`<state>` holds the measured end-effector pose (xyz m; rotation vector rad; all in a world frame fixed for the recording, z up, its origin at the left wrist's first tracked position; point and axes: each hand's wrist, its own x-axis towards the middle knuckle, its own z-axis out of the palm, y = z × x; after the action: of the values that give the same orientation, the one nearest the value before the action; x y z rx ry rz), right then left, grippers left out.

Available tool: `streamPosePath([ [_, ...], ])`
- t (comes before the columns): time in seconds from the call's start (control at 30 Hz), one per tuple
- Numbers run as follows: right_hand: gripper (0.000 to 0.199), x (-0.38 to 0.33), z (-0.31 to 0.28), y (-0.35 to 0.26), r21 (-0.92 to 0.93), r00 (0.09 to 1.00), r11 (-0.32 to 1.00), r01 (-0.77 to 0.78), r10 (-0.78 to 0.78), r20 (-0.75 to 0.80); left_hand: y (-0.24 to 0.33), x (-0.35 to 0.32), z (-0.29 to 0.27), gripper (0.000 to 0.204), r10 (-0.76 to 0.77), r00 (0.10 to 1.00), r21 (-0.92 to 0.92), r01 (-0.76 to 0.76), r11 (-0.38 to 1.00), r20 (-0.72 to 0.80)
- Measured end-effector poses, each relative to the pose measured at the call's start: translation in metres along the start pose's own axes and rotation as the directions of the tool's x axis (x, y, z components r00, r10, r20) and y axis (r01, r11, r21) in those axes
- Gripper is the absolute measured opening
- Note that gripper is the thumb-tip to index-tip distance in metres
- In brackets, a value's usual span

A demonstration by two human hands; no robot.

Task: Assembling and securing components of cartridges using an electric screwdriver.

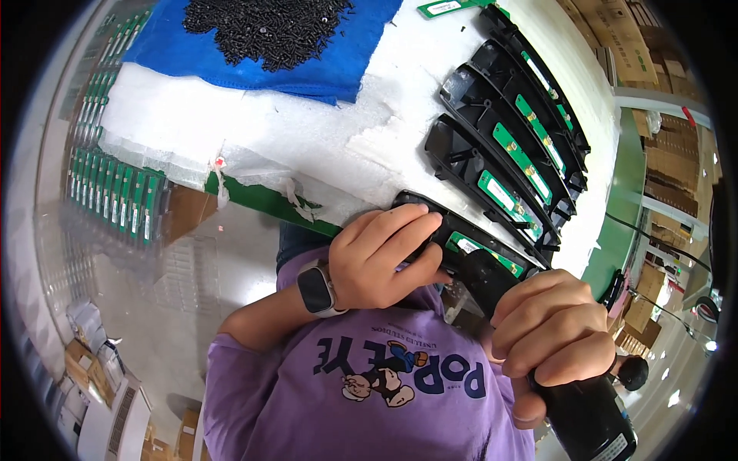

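Note:
My left hand (384, 253), a smartwatch on its wrist, presses down on a long black plastic housing (461, 238) with a green circuit board (480, 250) seated in it, at the near edge of the white bench. My right hand (550, 330) is wrapped around a black electric screwdriver (584, 415), whose tip end points at the green board. Three similar black housings with green boards (500, 154) lie side by side just beyond.
A pile of small black screws (269, 27) lies on a blue cloth (330, 73) at the far side of the white bench (292, 138). Racks of green circuit boards (115, 196) stand at the left. Cardboard boxes (676, 154) are stacked at the right.

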<state>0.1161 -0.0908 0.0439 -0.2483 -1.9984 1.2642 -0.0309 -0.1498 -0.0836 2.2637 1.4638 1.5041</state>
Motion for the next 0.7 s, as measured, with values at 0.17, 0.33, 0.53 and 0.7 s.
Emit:
streamPosePath([
  [0.17,0.04,-0.004,-0.013,0.006,0.194,0.991,0.977,0.088,-0.106,0.082,0.004,0.001,-0.001,0.024,-0.036,0.999,-0.037,0.036,0.999,-0.007],
  [0.33,0.029,-0.003,-0.029,-0.018,0.491,0.946,0.845,0.212,-0.304,0.115,0.017,0.006,-0.016,0.035,-0.051,0.993,-0.012,0.053,0.999,0.105],
  [0.53,0.021,-0.009,-0.05,-0.023,0.593,0.816,0.766,0.246,-0.495,0.3,-0.025,0.066,-0.065,0.028,-0.04,0.999,0.441,0.051,0.896,-0.034],
  [0.7,0.028,-0.031,-0.05,-0.044,0.51,0.881,0.82,0.259,-0.417,0.223,-0.098,0.128,-0.076,0.016,-0.31,0.948,0.827,0.227,0.514,-0.068],
])
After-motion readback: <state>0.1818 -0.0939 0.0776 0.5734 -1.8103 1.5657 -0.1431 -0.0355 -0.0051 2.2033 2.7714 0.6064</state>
